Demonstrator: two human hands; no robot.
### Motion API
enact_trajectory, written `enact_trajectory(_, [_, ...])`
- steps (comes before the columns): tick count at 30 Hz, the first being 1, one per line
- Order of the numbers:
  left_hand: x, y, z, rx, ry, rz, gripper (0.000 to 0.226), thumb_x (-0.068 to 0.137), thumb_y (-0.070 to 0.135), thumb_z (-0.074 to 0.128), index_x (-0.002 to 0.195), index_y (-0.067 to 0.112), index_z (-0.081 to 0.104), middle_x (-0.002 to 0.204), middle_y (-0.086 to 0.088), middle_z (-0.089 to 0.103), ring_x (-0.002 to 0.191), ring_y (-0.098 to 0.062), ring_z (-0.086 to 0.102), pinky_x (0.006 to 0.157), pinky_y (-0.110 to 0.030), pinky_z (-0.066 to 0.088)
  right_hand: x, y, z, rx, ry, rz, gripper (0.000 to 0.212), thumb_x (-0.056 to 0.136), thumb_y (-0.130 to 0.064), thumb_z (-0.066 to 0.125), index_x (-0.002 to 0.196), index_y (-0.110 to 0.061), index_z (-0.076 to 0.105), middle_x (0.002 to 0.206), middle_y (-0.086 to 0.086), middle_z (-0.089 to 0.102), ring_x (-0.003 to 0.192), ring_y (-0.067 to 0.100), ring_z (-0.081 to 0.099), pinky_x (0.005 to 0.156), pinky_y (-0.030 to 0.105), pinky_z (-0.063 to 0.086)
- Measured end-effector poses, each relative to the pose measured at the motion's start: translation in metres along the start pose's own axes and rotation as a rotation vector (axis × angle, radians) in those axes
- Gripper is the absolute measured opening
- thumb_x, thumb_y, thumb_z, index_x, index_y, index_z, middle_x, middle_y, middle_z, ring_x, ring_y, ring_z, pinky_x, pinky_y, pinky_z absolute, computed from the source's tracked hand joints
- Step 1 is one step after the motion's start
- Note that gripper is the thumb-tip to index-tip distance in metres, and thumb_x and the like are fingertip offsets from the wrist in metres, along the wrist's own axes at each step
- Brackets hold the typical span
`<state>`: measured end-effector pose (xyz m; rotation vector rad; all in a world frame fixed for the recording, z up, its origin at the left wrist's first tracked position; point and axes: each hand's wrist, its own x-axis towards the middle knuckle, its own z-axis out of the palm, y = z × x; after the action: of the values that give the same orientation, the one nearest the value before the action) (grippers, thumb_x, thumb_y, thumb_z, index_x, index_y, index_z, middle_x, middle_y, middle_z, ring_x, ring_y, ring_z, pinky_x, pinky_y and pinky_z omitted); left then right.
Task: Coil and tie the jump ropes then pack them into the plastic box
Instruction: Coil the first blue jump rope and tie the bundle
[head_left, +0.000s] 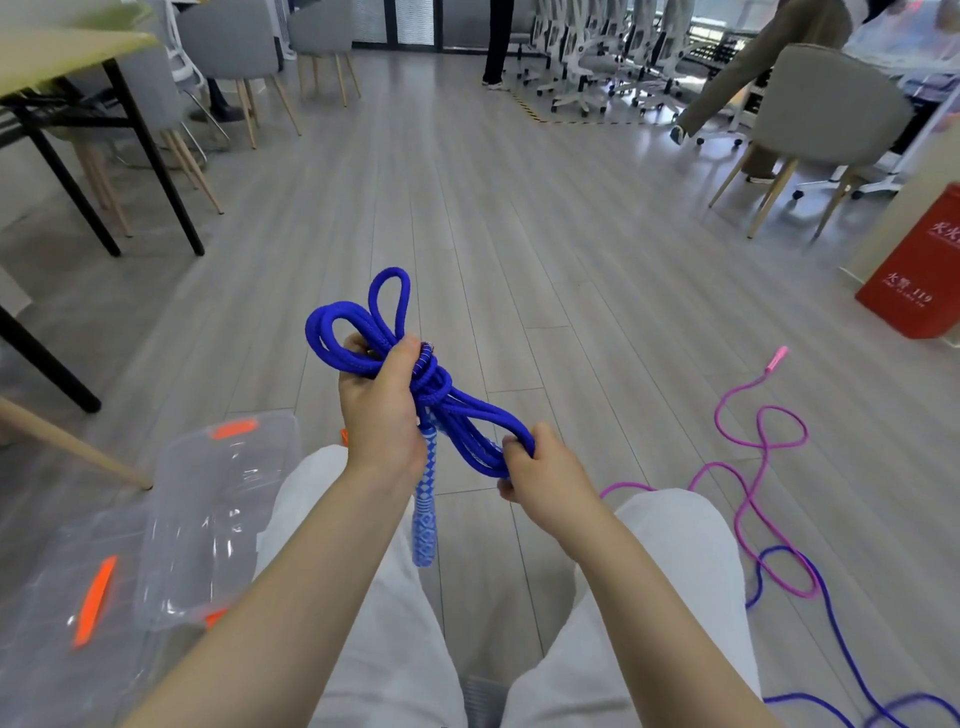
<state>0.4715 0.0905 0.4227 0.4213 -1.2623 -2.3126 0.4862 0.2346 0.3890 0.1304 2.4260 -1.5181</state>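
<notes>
Grey plank flooring (467, 218) runs through an office room, with grey chairs (826, 119) on wooden legs, a row of white swivel chairs at the far wall, and a black-legged tabletop (67, 52) at the upper left. People stand or walk at the far end; only legs and a coat show. A red box (917, 270) with white lettering stands on the floor at the right edge.

From the head camera, the person sits with knees in pale trousers (670, 571) spread below the arms. Both hands hold a blue jump rope (452, 410) up over the lap, coiled into several loops. The left hand (382, 405) has its grip closed round the middle of the bundle, thumb on top, where a strand wraps around the coils; two loops stand up above that hand. The right hand (545, 478) has its fingers curled round the lower end of the loops, pinching the strands. One blue-and-white patterned handle (425, 509) hangs down from the bundle between the knees.

On the floor at the left lies the clear plastic box (218, 519) with orange latches, and its clear lid (67, 597) lies just beside it, nearer the camera. On the floor at the right a pink jump rope (753, 467) trails loose, its pink handle (777, 358) at the far end, and a purple-blue rope (852, 670) curves near it.
</notes>
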Motion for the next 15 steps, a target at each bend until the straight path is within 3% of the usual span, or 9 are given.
enact_trajectory(3, [0.006,0.001,-0.003,0.040,-0.018,-0.015,0.011,0.088,0.007,0.064,0.087,0.014,0.056,0.078,-0.004,0.061,0.070,-0.018,0.061,0.063,-0.032,0.051,0.002,0.006,0.001,0.067,0.060,0.001,0.010,0.096,-0.027,0.050,0.090,-0.018,0.051,0.090,0.006,0.066,0.089,0.029,0.069,0.084,0.050,0.056])
enact_trajectory(8, [0.014,-0.002,-0.011,0.169,-0.011,-0.088,0.003,0.087,0.013,0.068,0.086,0.016,0.067,0.075,0.001,0.068,0.073,-0.017,0.065,0.072,-0.034,0.053,0.003,0.006,-0.007,0.147,0.212,-0.020,0.009,0.088,-0.019,0.061,0.083,-0.018,0.055,0.085,0.003,0.065,0.089,0.027,0.067,0.071,0.035,0.053])
enact_trajectory(10, [0.019,-0.001,-0.015,0.187,-0.014,-0.137,0.003,0.086,0.012,0.069,0.084,0.014,0.067,0.072,0.000,0.069,0.070,-0.017,0.065,0.076,-0.037,0.054,0.004,0.004,-0.010,0.220,0.240,-0.021,0.007,0.086,-0.018,0.066,0.085,-0.018,0.058,0.087,0.002,0.067,0.089,0.024,0.067,0.075,0.035,0.056])
enact_trajectory(15, [0.033,0.001,-0.027,0.118,-0.036,-0.379,0.007,0.086,0.012,0.069,0.080,0.011,0.065,0.070,-0.003,0.069,0.062,-0.016,0.067,0.058,-0.025,0.054,-0.002,0.001,-0.018,0.434,0.189,-0.046,0.018,0.082,-0.012,0.075,0.095,-0.013,0.064,0.091,0.008,0.072,0.085,0.022,0.072,0.077,0.036,0.061])
